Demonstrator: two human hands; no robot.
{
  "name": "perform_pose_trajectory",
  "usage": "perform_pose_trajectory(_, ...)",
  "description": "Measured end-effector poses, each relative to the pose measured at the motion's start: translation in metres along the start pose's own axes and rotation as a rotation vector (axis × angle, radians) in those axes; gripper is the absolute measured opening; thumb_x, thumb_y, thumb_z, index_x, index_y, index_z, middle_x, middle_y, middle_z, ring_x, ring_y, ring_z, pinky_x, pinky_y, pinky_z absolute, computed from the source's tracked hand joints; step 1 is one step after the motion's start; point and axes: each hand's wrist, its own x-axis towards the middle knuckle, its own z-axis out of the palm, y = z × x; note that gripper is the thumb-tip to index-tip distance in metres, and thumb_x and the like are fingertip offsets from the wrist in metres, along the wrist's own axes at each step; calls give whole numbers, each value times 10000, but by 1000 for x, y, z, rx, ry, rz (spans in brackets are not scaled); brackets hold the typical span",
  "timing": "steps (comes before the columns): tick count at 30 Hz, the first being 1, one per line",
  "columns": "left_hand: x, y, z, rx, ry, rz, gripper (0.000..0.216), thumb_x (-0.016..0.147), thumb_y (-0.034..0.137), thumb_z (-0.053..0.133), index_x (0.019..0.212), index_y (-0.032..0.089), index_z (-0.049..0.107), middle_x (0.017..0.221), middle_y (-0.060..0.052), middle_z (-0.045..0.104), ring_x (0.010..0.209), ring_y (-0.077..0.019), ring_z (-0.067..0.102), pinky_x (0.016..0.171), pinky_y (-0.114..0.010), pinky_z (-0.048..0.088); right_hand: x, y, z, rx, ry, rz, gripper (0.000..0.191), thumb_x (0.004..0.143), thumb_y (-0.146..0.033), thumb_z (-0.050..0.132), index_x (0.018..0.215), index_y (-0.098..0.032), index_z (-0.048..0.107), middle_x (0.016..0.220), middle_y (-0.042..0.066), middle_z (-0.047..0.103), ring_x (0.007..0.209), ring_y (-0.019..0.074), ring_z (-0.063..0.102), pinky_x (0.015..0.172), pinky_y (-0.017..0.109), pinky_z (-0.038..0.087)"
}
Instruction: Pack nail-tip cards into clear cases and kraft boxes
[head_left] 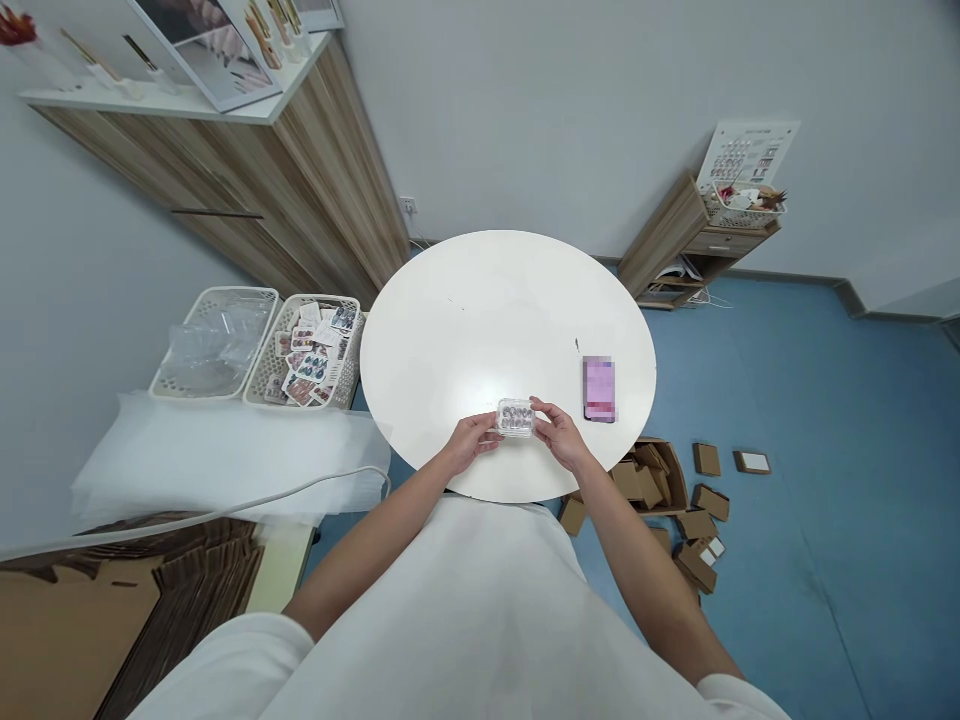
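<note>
Near the front edge of the round white table (480, 300), a small clear plastic case (516, 418) is held between my two hands. Rows of small silvery round or oval pieces show through it; their kind is too small to make out. My left hand (474, 440) is closed on the case's left side. Gripping its right edge is my right hand (559, 432), with the fingers at the upper corner. To the right of my right hand lies a phone (599, 388) with a pixelated pink-purple screen.
At left stand two white baskets, one with clear bags (217, 345), one with printed cards (311, 355). White foam sheets (225, 455) and a cable (300, 488) lie nearer. Small brown boxes (696, 565) cover the floor at right, beside a carton (679, 480). Cabinets stand behind.
</note>
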Motion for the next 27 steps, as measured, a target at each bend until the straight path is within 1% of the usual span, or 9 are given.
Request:
perform_pose_trajectory(3, -2, -1, 1, 53, 17, 19, 468, 630, 371, 721, 1037, 162, 624, 932, -91, 640, 745, -137, 605, 726, -296, 465, -1, 1, 2, 10, 18, -9, 265, 646, -310, 678, 898, -278, 604, 1365, -7, 384, 1249, 194, 352, 936, 334, 403)
perform_pose_trajectory(5, -2, -1, 2, 60, 40, 37, 505, 600, 341, 747, 1051, 154, 617, 924, -90, 642, 733, -130, 600, 745, -306, 462, -2, 1, 4, 35, 34, -2, 296, 643, -306, 674, 926, -289, 590, 1341, -12, 413, 1198, 187, 416, 917, 327, 422)
perform_pose_trajectory(8, 0, -3, 2, 69, 61, 65, 533, 586, 321, 758, 1065, 141, 607, 921, -89, 641, 730, -125, 592, 760, -317, 461, -5, -1, 9, 98, 75, 20, 364, 649, -305, 663, 994, -312, 551, 1267, -11, 479, 1064, 160, 526, 876, 314, 458)
perform_pose_trajectory(11, 1, -4, 2, 87, 70, 86, 547, 588, 317, 756, 1079, 138, 596, 925, -85, 634, 738, -127, 587, 767, -326, 461, -11, -3, 11, 116, 162, 72, 375, 678, -347, 639, 1032, -312, 520, 1135, 4, 552, 915, 144, 588, 816, 317, 495)
perform_pose_trajectory(15, 1, -6, 5, 125, 106, 102, 557, 596, 314, 749, 1099, 145, 579, 924, -71, 617, 731, -125, 584, 782, -340, 459, -20, 0, 11, -45, 241, 150, 359, 660, -385, 655, 970, -259, 524, 875, 10, 606, 772, 154, 616, 708, 316, 512)
perform_pose_trajectory(18, 0, -6, 10, 164, 110, 116, 552, 608, 321, 738, 1106, 148, 574, 903, -60, 608, 742, -133, 586, 792, -350, 454, -23, 4, 11, -118, 277, 127, 341, 618, -396, 683, 862, -223, 521, 769, -2, 598, 685, 147, 617, 664, 305, 492)
perform_pose_trajectory(21, -2, -4, 12, 249, 88, 128, 525, 630, 344, 714, 1104, 163, 579, 894, -54, 608, 768, -145, 585, 780, -335, 443, -24, 5, 9, -156, 301, 95, 333, 591, -409, 696, 793, -208, 522, 710, -6, 589, 639, 142, 602, 633, 297, 465)
perform_pose_trajectory(23, -3, -4, 12, 325, 73, 145, 517, 642, 361, 698, 1111, 179, 578, 884, -50, 620, 781, -151, 582, 773, -323, 431, -24, 5, 8, -197, 310, 82, 338, 589, -423, 692, 787, -204, 528, 692, 0, 592, 645, 149, 594, 616, 294, 446)
perform_pose_trajectory(27, -4, -3, 9, 464, 54, 189, 553, 656, 382, 681, 1148, 163, 557, 774, -49, 648, 753, -168, 584, 768, -331, 419, -26, 4, 7, -249, 319, 68, 361, 584, -443, 684, 806, -200, 535, 685, 13, 605, 672, 167, 587, 606, 294, 421)
